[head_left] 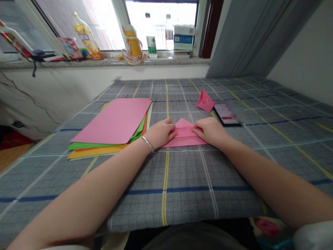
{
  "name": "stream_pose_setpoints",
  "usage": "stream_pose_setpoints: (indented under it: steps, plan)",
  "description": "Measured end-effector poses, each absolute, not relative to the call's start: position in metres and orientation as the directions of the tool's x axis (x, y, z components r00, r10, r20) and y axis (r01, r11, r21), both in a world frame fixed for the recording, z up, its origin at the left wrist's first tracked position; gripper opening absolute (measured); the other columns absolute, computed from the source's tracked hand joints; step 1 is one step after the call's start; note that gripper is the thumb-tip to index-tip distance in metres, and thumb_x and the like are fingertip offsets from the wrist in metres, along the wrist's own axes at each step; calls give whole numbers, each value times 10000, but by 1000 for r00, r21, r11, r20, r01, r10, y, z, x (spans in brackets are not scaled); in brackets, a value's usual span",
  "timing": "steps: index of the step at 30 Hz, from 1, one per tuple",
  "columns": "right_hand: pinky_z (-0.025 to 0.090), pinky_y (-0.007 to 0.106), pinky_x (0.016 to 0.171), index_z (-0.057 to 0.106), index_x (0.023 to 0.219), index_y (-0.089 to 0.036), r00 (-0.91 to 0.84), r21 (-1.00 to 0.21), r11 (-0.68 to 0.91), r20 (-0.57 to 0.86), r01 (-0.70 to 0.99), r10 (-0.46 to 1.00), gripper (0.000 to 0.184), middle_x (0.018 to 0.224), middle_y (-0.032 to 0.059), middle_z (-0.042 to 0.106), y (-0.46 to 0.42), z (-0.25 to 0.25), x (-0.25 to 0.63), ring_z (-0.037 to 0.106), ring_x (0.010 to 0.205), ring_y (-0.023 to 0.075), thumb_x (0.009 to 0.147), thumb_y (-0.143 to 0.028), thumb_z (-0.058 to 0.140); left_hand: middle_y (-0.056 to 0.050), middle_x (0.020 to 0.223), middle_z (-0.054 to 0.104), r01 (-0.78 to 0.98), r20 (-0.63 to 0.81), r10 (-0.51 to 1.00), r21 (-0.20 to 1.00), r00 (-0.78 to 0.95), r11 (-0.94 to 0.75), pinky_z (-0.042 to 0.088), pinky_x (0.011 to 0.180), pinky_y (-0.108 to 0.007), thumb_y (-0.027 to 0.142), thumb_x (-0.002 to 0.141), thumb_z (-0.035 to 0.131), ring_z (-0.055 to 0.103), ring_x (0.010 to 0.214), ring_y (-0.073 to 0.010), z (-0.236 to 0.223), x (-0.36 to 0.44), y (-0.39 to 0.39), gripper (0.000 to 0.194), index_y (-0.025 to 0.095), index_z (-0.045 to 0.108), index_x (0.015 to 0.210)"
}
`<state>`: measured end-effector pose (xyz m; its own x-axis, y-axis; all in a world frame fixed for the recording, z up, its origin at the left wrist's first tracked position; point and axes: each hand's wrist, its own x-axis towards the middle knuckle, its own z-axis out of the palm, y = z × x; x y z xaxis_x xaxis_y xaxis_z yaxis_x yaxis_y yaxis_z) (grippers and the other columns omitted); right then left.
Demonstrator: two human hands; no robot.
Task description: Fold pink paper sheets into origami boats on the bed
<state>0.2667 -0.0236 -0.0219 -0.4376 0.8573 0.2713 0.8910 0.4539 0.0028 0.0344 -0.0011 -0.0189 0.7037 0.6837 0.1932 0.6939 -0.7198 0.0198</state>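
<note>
The light, limp pink origami paper point(183, 133) is lying mid-frame on the plaid bedsheet point(166, 205). I'm gripping its soft folded edges, my left hand point(160, 133) and right hand point(209, 131) curled down on either side, beside the stacked coloured paper point(111, 121).

This is a bedroom in a private home. A bed with a grey plaid sheet point(166, 205) fills most of the view, pushed up beneath a window with a speckled stone sill point(109, 63). Everyday household things crowd the sill: a yellow-labelled plastic bottle point(85, 36), a water bottle point(151, 36) and a stacked box point(184, 37). A long grey curtain point(255, 38) hangs beside the window, and a smartphone point(226, 114) lies on the bed.
</note>
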Motion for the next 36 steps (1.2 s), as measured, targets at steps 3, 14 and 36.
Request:
stream_pose_setpoints:
  steps: [3,14,36]
  plan:
    - [396,334,781,694,914,-185,-426,-43,449,252,892,869,245,933,81,695,-20,-26,266,608,879,221,908,-339,504,-102,942,608,695,192,679,-25,709,-719,476,842,-323,335,937,465,600,878,-203,-21,35,-1,288,112,644,898]
    - [376,328,769,673,921,-178,-351,-56,375,246,925,904,208,955,70,693,-19,-30,260,605,909,227,896,-341,547,-92,960,624,799,234,764,-169,601,-577,490,814,-324,287,949,451,616,877,-217,-22,47,-15,245,117,625,925]
    - [372,337,751,652,942,-187,-287,-47,303,213,952,934,214,988,67,700,-16,-33,258,614,935,240,898,-364,539,-90,947,613,826,194,804,-84,562,-557,480,765,-294,264,963,411,630,833,-195,-26,44,-2,242,114,600,940]
